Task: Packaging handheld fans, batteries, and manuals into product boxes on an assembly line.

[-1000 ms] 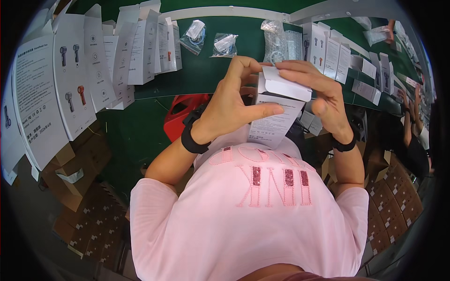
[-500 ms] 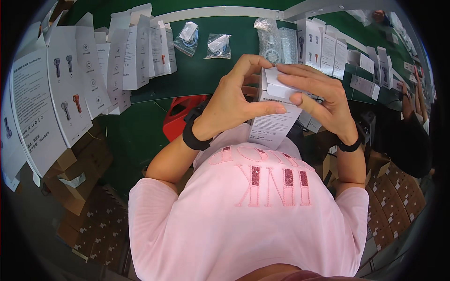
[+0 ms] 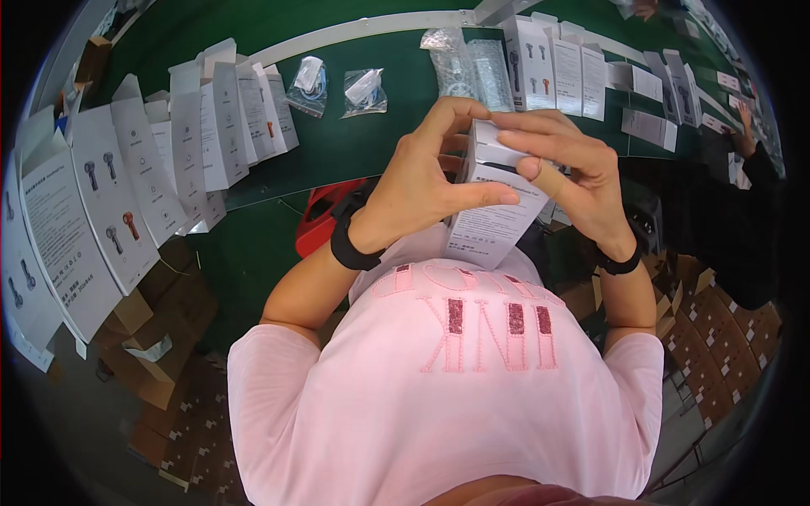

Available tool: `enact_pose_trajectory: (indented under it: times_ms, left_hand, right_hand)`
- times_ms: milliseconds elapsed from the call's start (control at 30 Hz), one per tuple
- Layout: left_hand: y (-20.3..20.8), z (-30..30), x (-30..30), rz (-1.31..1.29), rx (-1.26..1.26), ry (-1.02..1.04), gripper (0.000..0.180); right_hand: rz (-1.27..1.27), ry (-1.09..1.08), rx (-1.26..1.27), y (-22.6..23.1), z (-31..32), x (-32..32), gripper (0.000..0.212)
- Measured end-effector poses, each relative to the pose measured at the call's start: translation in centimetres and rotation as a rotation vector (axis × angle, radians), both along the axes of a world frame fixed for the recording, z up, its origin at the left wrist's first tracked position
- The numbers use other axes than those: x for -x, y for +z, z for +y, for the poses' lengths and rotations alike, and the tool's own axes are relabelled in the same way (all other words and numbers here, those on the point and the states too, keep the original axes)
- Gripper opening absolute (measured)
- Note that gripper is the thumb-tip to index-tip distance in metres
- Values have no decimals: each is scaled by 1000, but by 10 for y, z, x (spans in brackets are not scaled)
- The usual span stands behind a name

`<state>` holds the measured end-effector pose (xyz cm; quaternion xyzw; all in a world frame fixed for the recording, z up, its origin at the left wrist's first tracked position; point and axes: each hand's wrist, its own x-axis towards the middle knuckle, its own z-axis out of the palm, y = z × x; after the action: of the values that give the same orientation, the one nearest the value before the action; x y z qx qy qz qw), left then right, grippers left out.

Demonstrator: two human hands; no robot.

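A white printed carton (image 3: 491, 223) stands upright but tilted, close against my pink shirt. My left hand (image 3: 413, 181) grips its left side, with the thumb across the front face and the fingers behind. The fingers of my right hand (image 3: 582, 173) lie over the top flap (image 3: 496, 150), while its thumb bends at the front right edge. A dark slit shows under the flap's front edge, so the lid is not fully flush. What is inside the carton is hidden. Each wrist wears a black band.
Open white cartons (image 3: 110, 194) line the table's left; more cartons (image 3: 578, 76) stand at right. Behind my hands lie two clear bags with cables (image 3: 364, 91) and bubble-wrapped items (image 3: 472, 72). A red stool (image 3: 319, 215) is below the table. Another person's arm (image 3: 747, 131) is far right.
The view has shifted, so the table's things sit a little differently in it. The top flap has tipped slightly, and a dark gap now shows beneath it. Both hands keep hold of the carton.
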<state>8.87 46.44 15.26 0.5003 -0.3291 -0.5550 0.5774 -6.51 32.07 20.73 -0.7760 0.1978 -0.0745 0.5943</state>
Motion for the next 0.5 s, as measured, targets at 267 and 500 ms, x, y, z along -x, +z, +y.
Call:
enact_pose_trajectory:
  times_ms: [267, 500]
  left_hand:
    - [-15, -31, 28, 17, 84, -86, 65]
    - [-11, -69, 70, 125, -5, -154, 67]
  right_hand:
    - [-19, 76, 248, 4, -13, 50, 29]
    - [43, -164, 174, -9, -8, 109, 67]
